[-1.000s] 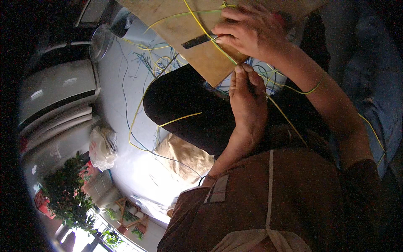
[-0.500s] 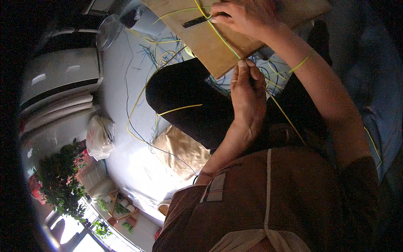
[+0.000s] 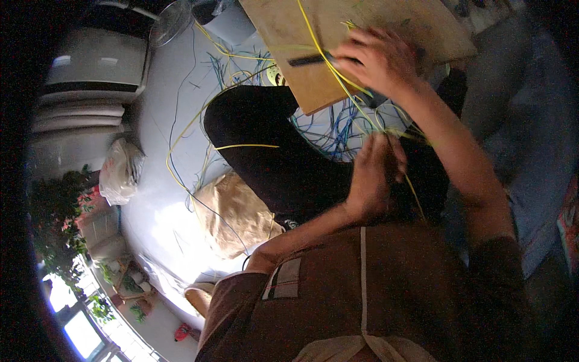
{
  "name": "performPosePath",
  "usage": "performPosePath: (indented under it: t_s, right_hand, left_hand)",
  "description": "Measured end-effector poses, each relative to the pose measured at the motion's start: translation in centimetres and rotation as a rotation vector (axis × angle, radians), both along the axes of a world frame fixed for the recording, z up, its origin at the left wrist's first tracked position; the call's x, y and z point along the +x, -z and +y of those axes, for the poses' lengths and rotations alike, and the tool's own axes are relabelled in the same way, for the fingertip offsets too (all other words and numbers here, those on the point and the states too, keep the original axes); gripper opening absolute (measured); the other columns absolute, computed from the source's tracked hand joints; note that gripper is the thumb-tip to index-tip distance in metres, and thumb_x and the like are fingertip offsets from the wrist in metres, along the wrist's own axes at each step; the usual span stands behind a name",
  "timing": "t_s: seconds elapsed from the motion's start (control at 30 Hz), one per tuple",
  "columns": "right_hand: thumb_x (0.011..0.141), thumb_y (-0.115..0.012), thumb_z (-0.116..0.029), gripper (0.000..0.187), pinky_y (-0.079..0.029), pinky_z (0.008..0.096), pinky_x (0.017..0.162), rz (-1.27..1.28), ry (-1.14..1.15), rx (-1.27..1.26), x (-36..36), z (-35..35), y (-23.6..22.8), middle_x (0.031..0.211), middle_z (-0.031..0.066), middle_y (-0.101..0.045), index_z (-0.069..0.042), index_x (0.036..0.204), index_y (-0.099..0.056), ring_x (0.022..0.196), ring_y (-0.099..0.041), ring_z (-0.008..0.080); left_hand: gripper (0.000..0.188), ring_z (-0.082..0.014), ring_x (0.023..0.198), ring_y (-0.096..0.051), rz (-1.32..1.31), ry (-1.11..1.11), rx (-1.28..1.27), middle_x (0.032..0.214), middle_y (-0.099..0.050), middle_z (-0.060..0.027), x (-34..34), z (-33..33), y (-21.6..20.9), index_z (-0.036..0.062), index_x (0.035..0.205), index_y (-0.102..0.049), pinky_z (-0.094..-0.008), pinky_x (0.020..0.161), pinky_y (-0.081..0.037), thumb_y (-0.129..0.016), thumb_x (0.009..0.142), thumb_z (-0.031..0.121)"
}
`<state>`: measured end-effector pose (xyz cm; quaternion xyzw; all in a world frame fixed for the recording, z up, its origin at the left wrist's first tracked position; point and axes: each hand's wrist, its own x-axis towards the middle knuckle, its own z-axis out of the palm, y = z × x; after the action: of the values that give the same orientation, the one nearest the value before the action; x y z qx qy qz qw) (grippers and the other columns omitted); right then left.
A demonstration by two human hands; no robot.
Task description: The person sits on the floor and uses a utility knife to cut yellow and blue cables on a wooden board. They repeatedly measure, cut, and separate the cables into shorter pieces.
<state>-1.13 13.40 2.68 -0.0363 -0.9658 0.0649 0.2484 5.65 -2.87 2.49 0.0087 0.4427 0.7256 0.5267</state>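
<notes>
My left hand (image 3: 372, 175) is closed just below the near edge of a tan wooden board (image 3: 325, 90). A thin yellow-green wire (image 3: 365, 114) runs down from the board to its fingertips, pinched there. Motion smears my right hand (image 3: 383, 63), which is over the board with its fingers at the right end of a dark flat strip (image 3: 306, 60). Whether those fingers grip the strip or only touch it is not clear. A yellow wire (image 3: 312, 30) crosses the board beside the strip. Both palms' undersides are hidden.
Tangled blue, green and yellow wires (image 3: 344, 130) lie on the floor under the board. My bent leg in black trousers (image 3: 253, 120) has a yellow wire piece (image 3: 247, 145) on it. A brown paper sheet (image 3: 232, 214), a plastic bag (image 3: 122, 172) and a grey bucket (image 3: 226, 27) stand around.
My left hand has drawn down and to the right, away from the board's corner, with the wire. My right hand has come lower with its fingers more stretched. The whole view has shifted.
</notes>
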Motion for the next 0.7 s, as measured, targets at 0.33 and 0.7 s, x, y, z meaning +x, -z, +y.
performPosePath:
  t_s: [0.33,0.7]
  right_hand:
    - [0.071,-0.062,-0.028,0.015,-0.044,0.0343,0.067,0.063,-0.029,0.018,2.4,-0.5,-1.2,0.077,0.0002,-0.052,-0.017,0.081,-0.062,0.076,-0.053,0.0214]
    - [0.071,-0.062,-0.027,0.017,-0.044,0.0345,0.067,0.131,0.020,0.012,2.2,-1.1,-0.6,0.082,0.0004,-0.053,-0.015,0.083,-0.061,0.075,-0.053,0.0216]
  left_hand:
    - [0.031,-0.0076,0.060,-0.042,0.312,0.114,-0.110,0.085,-0.057,-0.0042,-8.0,-0.6,0.2,0.0039,0.105,-0.054,-0.0187,0.053,-0.034,-0.041,0.089,0.027]
    - [0.018,-0.0071,0.044,-0.032,0.470,-0.152,-0.029,0.057,-0.041,0.0016,-5.5,1.7,3.1,0.0086,0.079,-0.046,-0.0200,0.039,-0.025,-0.040,0.089,0.022]
